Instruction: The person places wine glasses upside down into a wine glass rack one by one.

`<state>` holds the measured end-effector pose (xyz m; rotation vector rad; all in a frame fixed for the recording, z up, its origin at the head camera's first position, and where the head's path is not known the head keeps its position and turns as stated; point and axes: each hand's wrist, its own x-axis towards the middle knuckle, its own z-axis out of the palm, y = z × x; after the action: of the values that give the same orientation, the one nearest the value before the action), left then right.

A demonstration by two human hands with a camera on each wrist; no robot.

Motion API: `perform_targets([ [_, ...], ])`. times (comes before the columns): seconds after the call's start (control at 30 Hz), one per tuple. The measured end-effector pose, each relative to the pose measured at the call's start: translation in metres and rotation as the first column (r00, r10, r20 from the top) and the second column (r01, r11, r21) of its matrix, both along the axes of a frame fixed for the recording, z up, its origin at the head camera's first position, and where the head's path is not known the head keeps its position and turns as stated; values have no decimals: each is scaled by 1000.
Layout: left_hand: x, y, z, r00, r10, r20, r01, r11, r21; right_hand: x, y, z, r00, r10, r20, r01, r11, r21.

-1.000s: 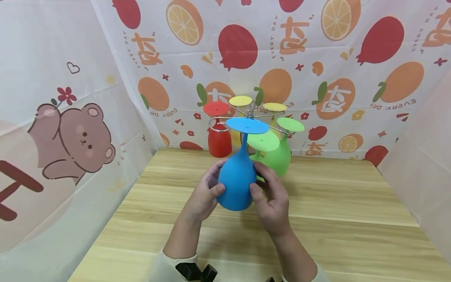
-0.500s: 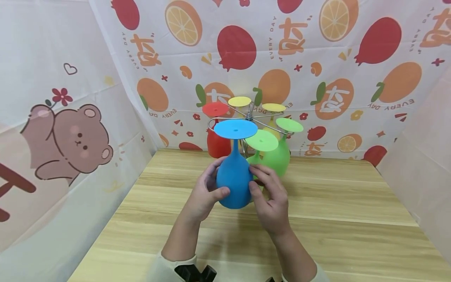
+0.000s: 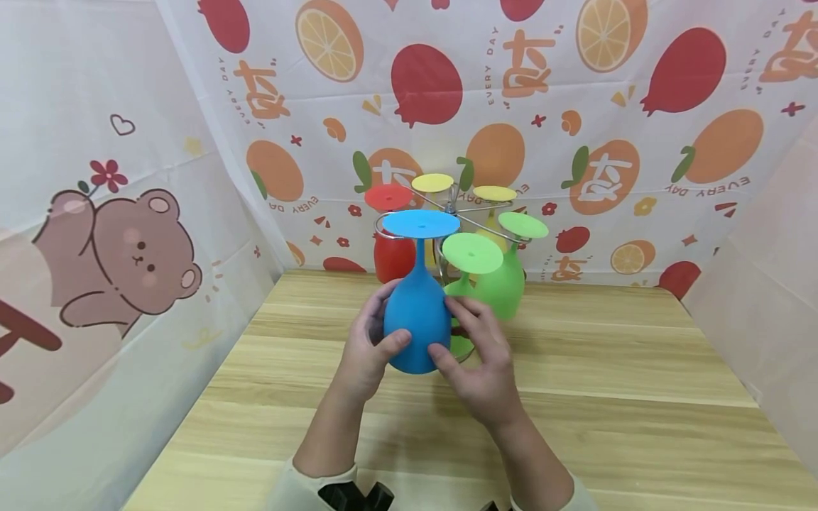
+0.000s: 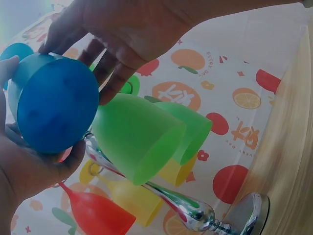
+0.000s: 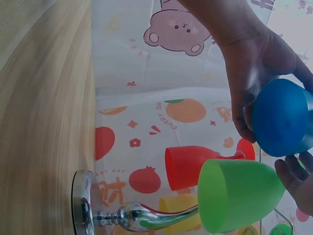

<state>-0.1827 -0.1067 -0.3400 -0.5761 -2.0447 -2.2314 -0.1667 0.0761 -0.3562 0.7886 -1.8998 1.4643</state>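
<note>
A blue plastic goblet (image 3: 417, 319) is upside down, its round foot on top and its stem at the loops of a metal rack. My left hand (image 3: 364, 348) grips its bowl from the left, thumb across the front. On the other side my right hand (image 3: 482, 358) holds the bowl between thumb and fingers. Both wrist views show the goblet's mouth (image 4: 57, 105) facing down, above the table. Green goblets (image 3: 501, 280) hang from the rack just right of it, and a red goblet (image 3: 394, 255) hangs behind on the left.
The chrome rack stands on a round base (image 4: 254, 215) on the wooden table (image 3: 607, 397). Yellow goblets (image 4: 137, 200) hang at its back. A fruit-printed cloth (image 3: 543, 85) rises behind the table, and a bear-printed cloth (image 3: 140, 241) covers the left side.
Both hands have moved the blue goblet a little to the left, and its foot now sits nearer the rack's left loop. The other goblets have stayed in place.
</note>
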Motion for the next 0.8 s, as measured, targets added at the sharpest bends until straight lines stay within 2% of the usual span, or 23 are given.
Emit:
perform_targets([
  [0.3,0,3,-1,993,72,-98,-64,995,77,1,-2,0,1000,-17,13,15,993,118],
  [0.53,2,3,0,987,81,-140,-69,994,88,2,-4,0,998,-45,-35,49,992,115],
  [0.8,9,2,5,982,92,-162,-85,995,53,2,-5,0,995,-43,-95,53,993,108],
])
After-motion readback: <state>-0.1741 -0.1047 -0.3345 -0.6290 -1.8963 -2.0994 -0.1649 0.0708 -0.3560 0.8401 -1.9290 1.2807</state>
